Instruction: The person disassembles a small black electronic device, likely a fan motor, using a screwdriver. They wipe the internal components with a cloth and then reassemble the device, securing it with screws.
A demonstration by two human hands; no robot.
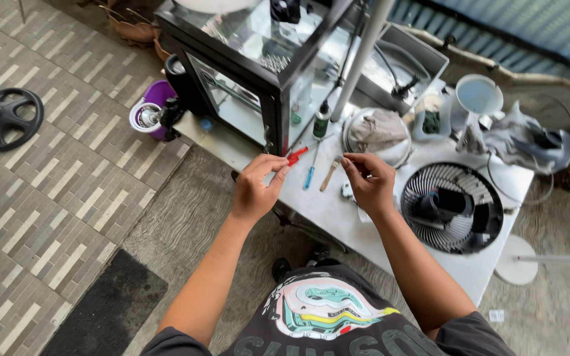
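Note:
My left hand [256, 185] is raised over the front edge of the white table [470, 267], fingers curled, with a small red tool [296, 155] at its fingertips. My right hand [368, 179] is beside it, thumb and fingers pinched on something too small to make out. Between the hands, on the table, lie a blue-handled screwdriver [310, 173] and a wooden-handled tool [328, 175]. A dark fan motor in its round grille [452, 207] lies to the right of my right hand.
A black-framed glass cabinet [252, 66] stands at the table's far left. Behind the hands are a dark bottle [322, 120], a cloth in a round guard [377, 132], a white bowl [477, 95] and a grey rag [529, 142]. A round black base [6, 118] lies on the tiled floor.

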